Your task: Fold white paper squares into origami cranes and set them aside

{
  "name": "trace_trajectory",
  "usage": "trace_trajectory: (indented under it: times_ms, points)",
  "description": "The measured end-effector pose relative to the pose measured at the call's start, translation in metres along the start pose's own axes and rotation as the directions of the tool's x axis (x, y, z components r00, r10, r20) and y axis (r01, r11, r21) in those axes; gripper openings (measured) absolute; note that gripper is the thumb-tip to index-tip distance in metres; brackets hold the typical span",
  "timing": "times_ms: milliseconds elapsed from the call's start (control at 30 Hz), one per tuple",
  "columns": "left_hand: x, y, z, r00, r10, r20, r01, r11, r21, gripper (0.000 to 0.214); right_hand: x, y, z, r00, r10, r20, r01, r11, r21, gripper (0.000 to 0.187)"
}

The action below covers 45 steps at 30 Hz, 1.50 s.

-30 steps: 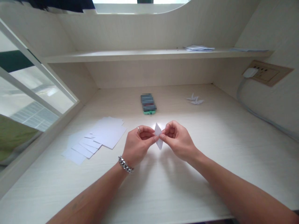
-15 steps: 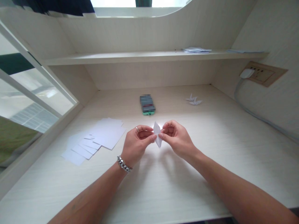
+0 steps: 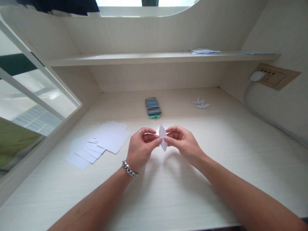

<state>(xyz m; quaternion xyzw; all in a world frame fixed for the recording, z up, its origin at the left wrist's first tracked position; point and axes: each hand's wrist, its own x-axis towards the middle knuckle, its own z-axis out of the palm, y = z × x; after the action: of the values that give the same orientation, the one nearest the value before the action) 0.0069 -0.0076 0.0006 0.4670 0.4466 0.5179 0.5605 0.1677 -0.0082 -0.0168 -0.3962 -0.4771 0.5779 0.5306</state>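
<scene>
A small white folded paper point(image 3: 162, 131), pointed at top and bottom, is held upright above the desk between my two hands. My left hand point(image 3: 143, 146), with a ring and a chain bracelet, pinches its left edge between thumb and fingers. From the other side my right hand point(image 3: 184, 141) pinches the right edge, thumb in front. The two thumb tips almost meet at the paper's middle. Beyond them, toward the back right, lie small folded paper cranes point(image 3: 201, 103).
White paper sheets point(image 3: 115, 136) lie overlapping on the left of the desk. A phone-like device point(image 3: 153, 108), blurred, with a green edge, lies behind my hands. Papers point(image 3: 204, 51) rest on the shelf point(image 3: 134, 60). A plugged-in cable point(image 3: 264, 121) runs down the right wall.
Both hands keep their pinch on the folded paper. The right fingers have shifted slightly, and the whole view has moved a little.
</scene>
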Motion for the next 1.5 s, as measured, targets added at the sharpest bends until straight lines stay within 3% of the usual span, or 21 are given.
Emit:
trace_trajectory:
  times_ms: [133,233,300,367,467,600,767,967,1067,1200,1500]
  points:
    - [0.000,-0.001,0.001,1.000,0.001,-0.006,-0.001,1.000,0.025,0.038,0.000,0.001,-0.001,0.998,-0.042,-0.056,0.040,0.998,-0.045,0.027]
    - [0.000,-0.003,0.001,0.998,0.051,-0.030,-0.048,0.994,0.098,0.036,-0.003,0.002,0.000,0.975,-0.192,-0.112,0.152,0.944,-0.293,0.017]
    - [-0.001,-0.006,0.001,0.995,0.087,-0.049,-0.079,0.986,0.146,0.033,-0.006,0.002,0.002,0.951,-0.293,-0.100,0.216,0.859,-0.464,0.011]
    - [-0.002,-0.008,0.001,0.992,0.118,-0.053,-0.107,0.979,0.175,0.030,-0.009,0.002,0.004,0.946,-0.319,-0.065,0.239,0.815,-0.527,0.007]
    - [-0.004,-0.011,0.000,0.978,0.204,-0.051,-0.185,0.948,0.257,0.024,-0.011,0.001,0.007,0.962,-0.269,-0.039,0.215,0.840,-0.499,0.013]
    - [-0.007,-0.012,-0.001,0.936,0.352,-0.008,-0.314,0.844,0.436,0.014,-0.009,0.003,0.009,0.989,-0.142,-0.029,0.125,0.938,-0.322,0.023]
    - [-0.009,-0.012,-0.001,0.920,0.388,0.064,-0.367,0.791,0.490,0.010,-0.004,0.008,0.004,0.996,-0.069,-0.051,0.060,0.985,-0.164,0.028]
    - [-0.003,-0.010,-0.003,0.969,0.247,0.022,-0.237,0.897,0.373,0.029,0.000,0.005,0.000,1.000,-0.026,-0.014,0.024,0.990,-0.142,0.025]
    - [0.001,-0.007,-0.005,0.990,0.131,0.054,-0.141,0.950,0.278,0.027,0.000,0.000,0.001,0.999,0.038,0.015,-0.036,0.994,-0.104,0.024]
    - [0.003,-0.002,-0.007,0.992,0.014,0.128,-0.034,0.987,0.160,0.019,0.000,-0.004,-0.001,0.995,0.088,0.041,-0.082,0.990,-0.118,0.025]
    - [0.002,0.005,-0.007,0.985,-0.082,0.150,0.065,0.991,0.115,0.019,-0.001,-0.008,-0.006,0.981,0.158,0.110,-0.152,0.986,-0.063,0.029]
